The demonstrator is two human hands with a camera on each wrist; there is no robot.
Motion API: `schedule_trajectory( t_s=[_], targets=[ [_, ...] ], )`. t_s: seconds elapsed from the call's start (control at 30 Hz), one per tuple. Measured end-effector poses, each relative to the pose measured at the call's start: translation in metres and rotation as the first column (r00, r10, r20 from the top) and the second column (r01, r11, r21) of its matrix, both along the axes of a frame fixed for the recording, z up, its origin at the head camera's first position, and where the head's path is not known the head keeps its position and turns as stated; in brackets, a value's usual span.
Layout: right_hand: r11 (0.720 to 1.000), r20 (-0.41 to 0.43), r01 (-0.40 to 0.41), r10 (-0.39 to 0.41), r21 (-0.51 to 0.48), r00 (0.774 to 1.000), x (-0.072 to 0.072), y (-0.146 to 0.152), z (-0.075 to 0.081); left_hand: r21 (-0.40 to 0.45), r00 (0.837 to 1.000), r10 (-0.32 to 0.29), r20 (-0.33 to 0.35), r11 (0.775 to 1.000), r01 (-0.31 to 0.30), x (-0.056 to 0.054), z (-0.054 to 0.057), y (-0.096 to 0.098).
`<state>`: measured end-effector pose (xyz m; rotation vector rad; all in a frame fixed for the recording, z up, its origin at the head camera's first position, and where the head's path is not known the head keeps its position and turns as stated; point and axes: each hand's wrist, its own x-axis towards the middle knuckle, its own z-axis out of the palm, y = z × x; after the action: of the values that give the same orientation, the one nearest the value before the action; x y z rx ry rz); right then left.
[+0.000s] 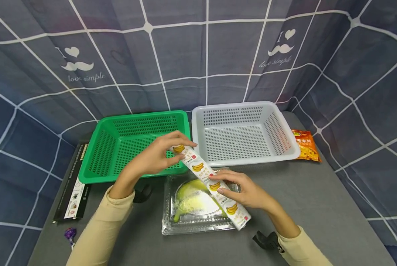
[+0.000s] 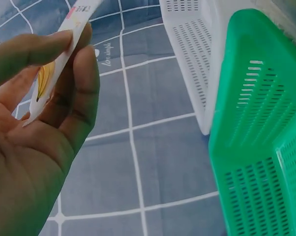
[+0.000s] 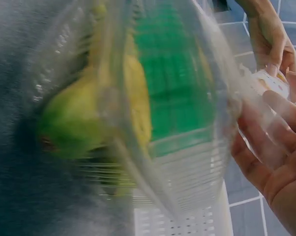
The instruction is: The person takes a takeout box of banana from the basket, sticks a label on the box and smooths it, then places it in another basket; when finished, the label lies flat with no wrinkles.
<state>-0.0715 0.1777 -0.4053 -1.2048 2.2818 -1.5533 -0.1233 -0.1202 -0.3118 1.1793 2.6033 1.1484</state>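
White, glossy and long: a slim flat packet printed with yellow bananas (image 1: 206, 175) slants across the work, above a clear plastic box (image 1: 165, 223) with green-yellow fruit (image 1: 188, 194) inside. The left hand (image 1: 155, 153) pinches its upper end, thumb on one face and bent fingers behind. The right hand (image 1: 248, 190) is at its lower half, part-curled, thumb and a fingertip on the printed face; blur at that wrist, so I cannot tell whether it truly grips. Two hands on it probably because it is long and thin: one anchors, the other steadies. Whether its low end touches the box, I can't tell. A green slotted plastic basket (image 1: 92, 179) and a white slotted plastic basket (image 1: 245, 161) stand side by side behind, likely to leave working room in front. An orange foil snack bag (image 1: 306, 146) lies just beside the white one, presumably kept out of the way.
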Motion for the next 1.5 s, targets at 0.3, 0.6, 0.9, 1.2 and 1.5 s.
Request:
schedule_trajectory(
  t_s=[0.3, 0.6, 0.9, 1.2, 1.5],
  targets=[
    [0.995, 0.04, 0.079, -0.077, -0.063, 0.996, -0.024, 0.005, 0.014, 0.128, 0.973, 0.224, -0.053, 0.968, -0.216, -0.004, -0.014, -0.004],
    [0.966, 0.104, 0.173, -0.155, -0.194, 0.982, -0.041, 0.013, 0.023, 0.073, 0.992, 0.09, -0.089, 0.994, -0.083, 0.012, -0.031, 0.013],
    [0.947, 0.069, 0.18, -0.167, -0.265, 0.984, -0.053, 0.009, 0.034, 0.074, 0.991, -0.046, -0.127, 0.996, 0.055, 0.022, -0.033, 0.032],
    [0.925, 0.042, 0.204, -0.201, -0.322, 0.979, -0.054, 0.009, 0.033, 0.117, 0.974, -0.056, -0.219, 0.99, 0.083, 0.014, -0.035, 0.042],
    [0.918, 0.054, 0.247, -0.243, -0.312, 0.969, -0.061, 0.011, 0.03, 0.136, 0.969, -0.072, -0.237, 0.985, 0.106, -0.004, -0.027, 0.048]
  ],
)
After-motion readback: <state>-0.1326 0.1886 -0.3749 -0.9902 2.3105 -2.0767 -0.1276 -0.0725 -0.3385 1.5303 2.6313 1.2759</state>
